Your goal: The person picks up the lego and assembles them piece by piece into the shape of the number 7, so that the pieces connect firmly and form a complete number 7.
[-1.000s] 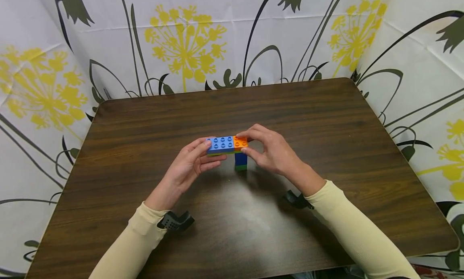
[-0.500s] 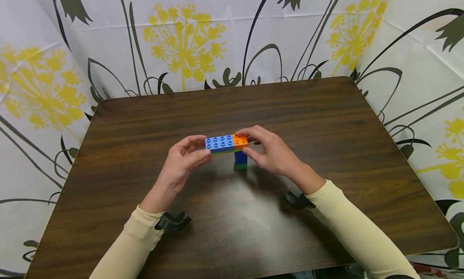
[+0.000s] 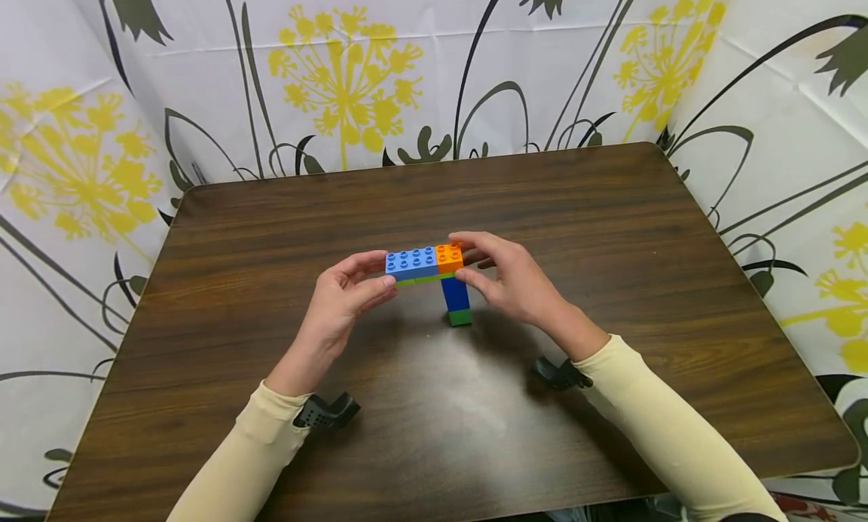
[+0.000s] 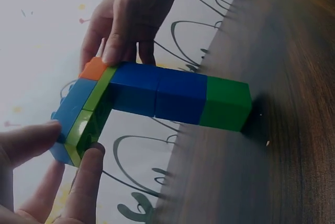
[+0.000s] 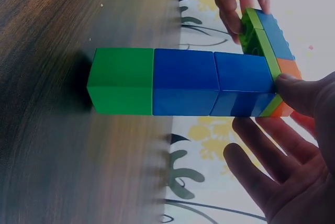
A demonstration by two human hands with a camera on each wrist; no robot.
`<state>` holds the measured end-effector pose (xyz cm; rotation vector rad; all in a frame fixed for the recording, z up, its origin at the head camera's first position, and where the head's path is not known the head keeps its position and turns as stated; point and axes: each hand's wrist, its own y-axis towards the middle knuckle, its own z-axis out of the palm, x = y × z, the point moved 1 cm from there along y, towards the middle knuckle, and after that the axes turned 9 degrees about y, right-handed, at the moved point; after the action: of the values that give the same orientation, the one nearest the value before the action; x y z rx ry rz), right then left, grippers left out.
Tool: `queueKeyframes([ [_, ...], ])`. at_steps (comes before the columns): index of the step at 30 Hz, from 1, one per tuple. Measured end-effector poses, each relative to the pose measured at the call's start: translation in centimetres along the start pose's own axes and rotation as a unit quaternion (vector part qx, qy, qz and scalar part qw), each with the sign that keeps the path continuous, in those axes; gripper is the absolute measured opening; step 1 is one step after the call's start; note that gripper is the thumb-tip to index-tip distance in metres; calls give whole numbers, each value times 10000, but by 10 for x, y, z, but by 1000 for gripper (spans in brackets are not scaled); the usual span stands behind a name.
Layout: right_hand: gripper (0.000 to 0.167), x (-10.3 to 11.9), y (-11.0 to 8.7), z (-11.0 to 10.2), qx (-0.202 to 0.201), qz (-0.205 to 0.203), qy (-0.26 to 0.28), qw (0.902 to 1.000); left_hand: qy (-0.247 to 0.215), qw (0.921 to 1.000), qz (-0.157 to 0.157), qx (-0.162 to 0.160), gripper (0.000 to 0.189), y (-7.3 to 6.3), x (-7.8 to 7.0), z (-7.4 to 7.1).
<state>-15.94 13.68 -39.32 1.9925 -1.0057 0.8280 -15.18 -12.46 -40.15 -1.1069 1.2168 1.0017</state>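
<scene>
Both hands hold one L-shaped build of toy building bricks. Its column has a green brick [image 5: 123, 81] at the bottom and two dark blue bricks [image 4: 180, 96] stacked above. Lime green bricks [image 4: 97, 98] reach leftward from the column's top, carrying a light blue brick [image 3: 411, 263] and an orange brick [image 3: 449, 257], studs up. My left hand [image 3: 342, 300] pinches the free left end, thumb on the near side. With thumb and fingers, my right hand [image 3: 511, 277] grips the orange end above the column. The column leans slightly, its foot close over the table and shifted right.
A dark wood-grain table [image 3: 271, 236] spreads under the hands. White cloth [image 3: 420, 70] with yellow and grey plant prints hangs behind it and at both sides. A black wrist camera [image 3: 328, 412] sits at the left cuff, another camera [image 3: 559, 373] at the right.
The left hand's fingers, partly spread beneath the build at first, have drawn back to pinch its left end. The build has since tilted, its foot swinging right and the orange end rising slightly.
</scene>
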Motion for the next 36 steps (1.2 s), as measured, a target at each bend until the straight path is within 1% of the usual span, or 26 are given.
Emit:
queueKeyframes([
  [4,46,-1,1,1,-160,170,71,9997,218,9996,47,-183,42,1,4,0],
  [8,43,-3,2,2,-329,190,230,9990,373,9988,82,-312,44,3,6,0],
  [17,40,-6,5,3,-634,254,518,9963,326,9985,59,-439,44,7,7,2],
  [23,31,-9,6,6,-848,457,579,9937,371,9979,39,-525,42,9,9,3],
  [30,30,-13,6,7,-835,543,631,9930,380,9973,106,-620,44,12,13,4],
  [36,30,-15,7,9,-795,546,778,9923,426,9969,91,-649,43,11,15,4],
])
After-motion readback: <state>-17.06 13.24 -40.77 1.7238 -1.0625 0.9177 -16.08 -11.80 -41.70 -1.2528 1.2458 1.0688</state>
